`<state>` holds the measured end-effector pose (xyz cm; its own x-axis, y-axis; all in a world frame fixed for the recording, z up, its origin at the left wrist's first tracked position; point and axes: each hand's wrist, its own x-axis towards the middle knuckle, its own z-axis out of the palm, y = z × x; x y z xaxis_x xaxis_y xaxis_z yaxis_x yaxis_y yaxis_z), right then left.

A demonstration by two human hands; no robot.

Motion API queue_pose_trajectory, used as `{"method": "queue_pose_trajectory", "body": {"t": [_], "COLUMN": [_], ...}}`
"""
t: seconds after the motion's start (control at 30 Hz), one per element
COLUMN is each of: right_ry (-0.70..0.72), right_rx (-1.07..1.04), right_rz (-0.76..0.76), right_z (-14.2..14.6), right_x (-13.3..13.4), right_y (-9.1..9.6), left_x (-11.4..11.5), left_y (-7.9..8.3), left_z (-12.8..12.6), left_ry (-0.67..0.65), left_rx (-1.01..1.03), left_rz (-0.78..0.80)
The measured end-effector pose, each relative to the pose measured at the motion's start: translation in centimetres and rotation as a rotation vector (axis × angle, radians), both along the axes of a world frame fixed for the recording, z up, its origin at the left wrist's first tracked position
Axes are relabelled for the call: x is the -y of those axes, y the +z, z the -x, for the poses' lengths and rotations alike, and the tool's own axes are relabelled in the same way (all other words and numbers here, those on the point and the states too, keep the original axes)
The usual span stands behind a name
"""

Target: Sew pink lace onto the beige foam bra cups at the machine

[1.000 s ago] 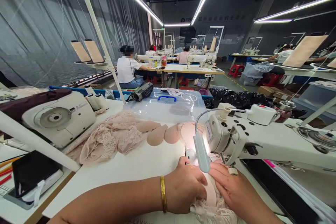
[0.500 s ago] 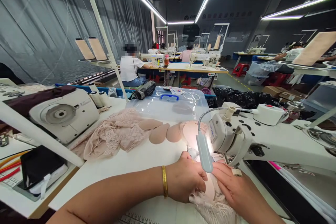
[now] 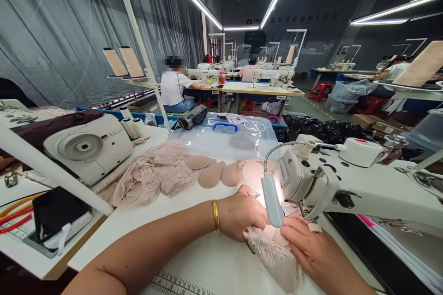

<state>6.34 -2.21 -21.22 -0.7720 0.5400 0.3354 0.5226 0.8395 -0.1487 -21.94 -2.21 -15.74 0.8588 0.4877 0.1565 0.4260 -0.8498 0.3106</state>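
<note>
My left hand, with a gold bangle at the wrist, is closed on a piece of pale pink lace fabric beside the sewing machine head. My right hand lies with its fingers stretched out flat on the right side of this piece, its thumb hidden. A smooth pink cup part shows between my hands. The grey lamp on a bendy neck covers part of the fabric and my left fingertips. The needle area is mostly hidden.
Beige cup pads and a heap of pink lace lie on the table's far side. Behind them sits a clear plastic box lid. A second sewing machine and a phone are at left. A ruler scale marks the near edge.
My left hand has moved slightly away from me, toward the machine. The lace has shifted with it, and more of the ruler scale shows. My right hand stays flat on the fabric.
</note>
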Motion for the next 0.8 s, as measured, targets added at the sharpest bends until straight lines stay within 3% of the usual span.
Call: {"method": "queue_pose_trajectory", "body": {"t": [0.2, 0.4, 0.6, 0.8], "right_ry": [0.004, -0.094, -0.116, -0.143], "right_rx": [0.007, 0.013, -0.018, -0.043], "right_rz": [0.004, -0.061, -0.230, -0.218], "right_z": [-0.1, -1.0, -1.6, -2.0], "right_x": [0.0, -0.5, -0.7, -1.5], "right_y": [0.2, -0.2, 0.0, -0.9], "left_x": [0.5, 0.0, -0.7, -1.1], "left_y": [0.1, -0.2, -0.2, 0.2], "left_z": [0.2, 0.2, 0.4, 0.3], "left_ry": [-0.016, 0.036, 0.076, 0.113], "left_rx": [-0.105, -0.089, -0.127, -0.120], "left_rz": [-0.114, -0.113, -0.130, -0.105]}}
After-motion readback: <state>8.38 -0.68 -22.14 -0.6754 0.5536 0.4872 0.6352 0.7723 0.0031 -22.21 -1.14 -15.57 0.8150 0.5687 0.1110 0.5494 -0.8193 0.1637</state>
